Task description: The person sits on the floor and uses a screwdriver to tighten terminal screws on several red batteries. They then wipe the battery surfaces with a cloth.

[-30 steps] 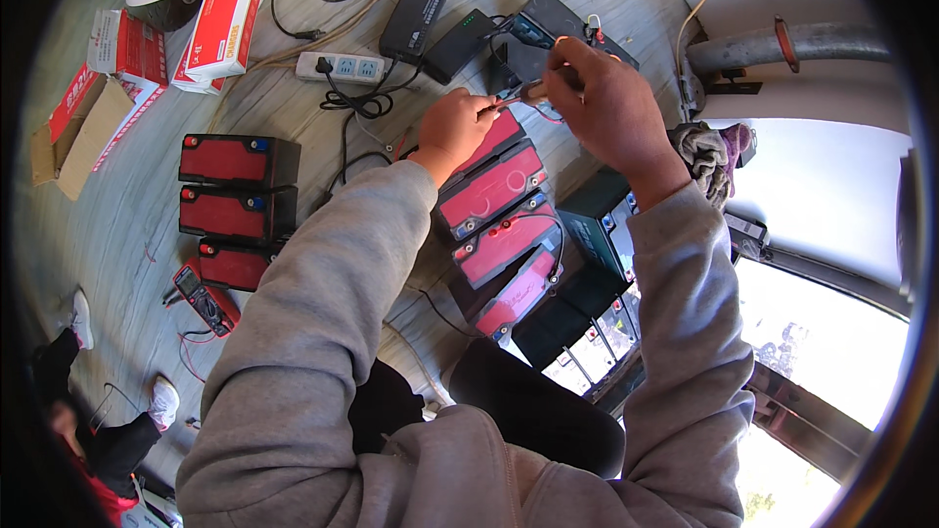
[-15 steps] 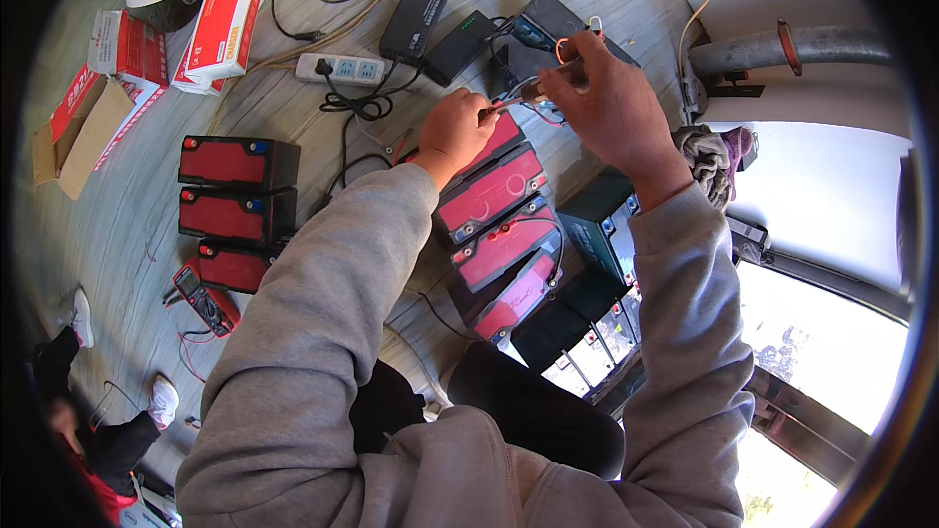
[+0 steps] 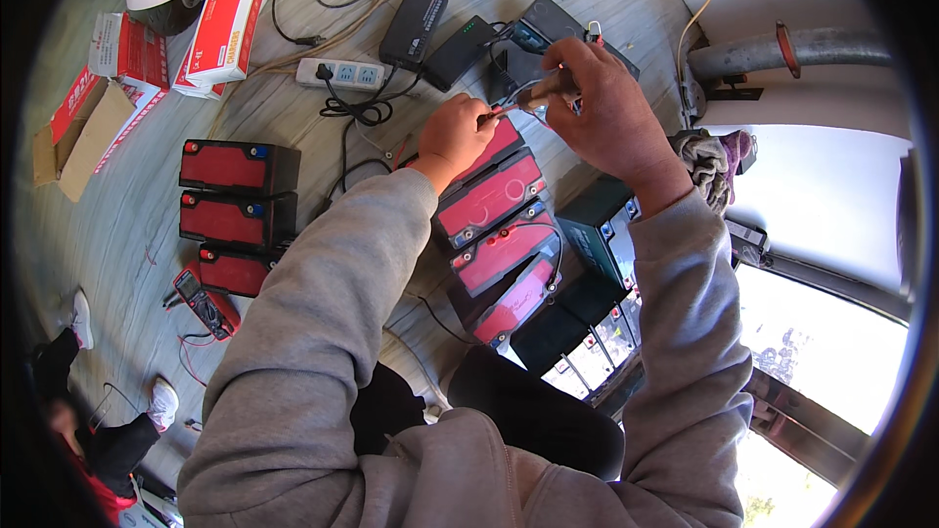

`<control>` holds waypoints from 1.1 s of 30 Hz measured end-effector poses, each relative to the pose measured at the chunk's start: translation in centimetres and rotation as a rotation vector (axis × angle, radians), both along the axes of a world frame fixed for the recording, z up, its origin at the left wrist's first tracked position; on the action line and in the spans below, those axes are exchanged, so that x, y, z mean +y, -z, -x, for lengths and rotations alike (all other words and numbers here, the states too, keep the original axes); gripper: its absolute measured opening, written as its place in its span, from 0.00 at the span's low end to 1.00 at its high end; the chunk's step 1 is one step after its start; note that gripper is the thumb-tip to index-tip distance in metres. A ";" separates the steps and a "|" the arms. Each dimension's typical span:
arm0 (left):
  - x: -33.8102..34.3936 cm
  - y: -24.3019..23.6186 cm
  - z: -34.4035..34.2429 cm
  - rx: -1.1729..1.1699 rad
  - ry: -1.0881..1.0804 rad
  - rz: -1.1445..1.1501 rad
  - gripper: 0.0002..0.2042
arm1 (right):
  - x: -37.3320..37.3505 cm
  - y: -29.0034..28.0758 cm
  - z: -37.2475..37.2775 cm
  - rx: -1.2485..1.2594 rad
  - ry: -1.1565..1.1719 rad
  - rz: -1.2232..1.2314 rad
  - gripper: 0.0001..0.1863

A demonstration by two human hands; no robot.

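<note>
My right hand is closed around the handle of a screwdriver, whose shaft points left toward my other hand. My left hand is pinched at the tool's tip, above the farthest red-topped battery of the middle row. Whatever lies between the left fingers is too small and hidden to name. Nearer me in that row are another red-topped battery, one with a black lead across its top, and a tilted one.
Three red-topped batteries stand at the left, beside a multimeter. Beyond are a power strip, black chargers and red-and-white boxes. Dark batteries sit right of the row. Another person's shoe shows at lower left.
My right hand has turned a little and dropped slightly toward me, its fingers shifting on the screwdriver handle. The left hand stays nearly where it was.
</note>
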State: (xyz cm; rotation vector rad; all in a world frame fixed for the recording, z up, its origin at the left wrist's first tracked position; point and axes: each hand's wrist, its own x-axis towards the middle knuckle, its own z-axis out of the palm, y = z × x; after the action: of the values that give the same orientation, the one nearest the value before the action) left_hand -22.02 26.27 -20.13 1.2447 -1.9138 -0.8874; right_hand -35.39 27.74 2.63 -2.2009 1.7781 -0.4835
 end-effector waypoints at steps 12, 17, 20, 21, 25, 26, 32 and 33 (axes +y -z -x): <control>0.0 -0.2 -0.1 0.015 0.000 0.009 0.08 | 0.4 0.0 0.0 -0.098 0.133 -0.021 0.16; -0.1 -0.2 -0.1 0.003 0.014 0.017 0.08 | 0.5 0.4 0.0 0.033 0.291 -0.171 0.14; 0.0 -0.2 -0.1 -0.007 0.001 0.008 0.08 | 0.4 0.4 -0.3 0.066 -0.049 0.156 0.14; 0.1 -0.2 0.0 -0.018 -0.002 -0.004 0.08 | 0.5 0.2 -0.3 0.058 -0.001 0.106 0.13; 0.1 -0.2 0.0 0.000 0.003 0.028 0.08 | 0.5 -0.5 -0.4 0.156 0.259 -0.272 0.11; 0.0 -0.2 0.0 0.003 0.003 0.042 0.08 | 0.5 -0.5 -0.4 0.184 0.272 -0.309 0.11; 0.1 -0.3 0.0 0.013 0.001 0.035 0.08 | 0.8 -0.2 -0.7 -0.031 0.139 -0.071 0.10; 0.1 -0.3 0.0 0.011 0.005 0.031 0.08 | 0.8 -0.2 -0.6 0.008 0.179 -0.117 0.10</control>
State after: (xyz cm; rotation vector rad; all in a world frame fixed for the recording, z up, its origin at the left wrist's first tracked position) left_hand -21.99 26.35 -19.87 1.2148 -1.9154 -0.8623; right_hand -34.81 28.51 2.78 -1.9789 1.9656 -0.3981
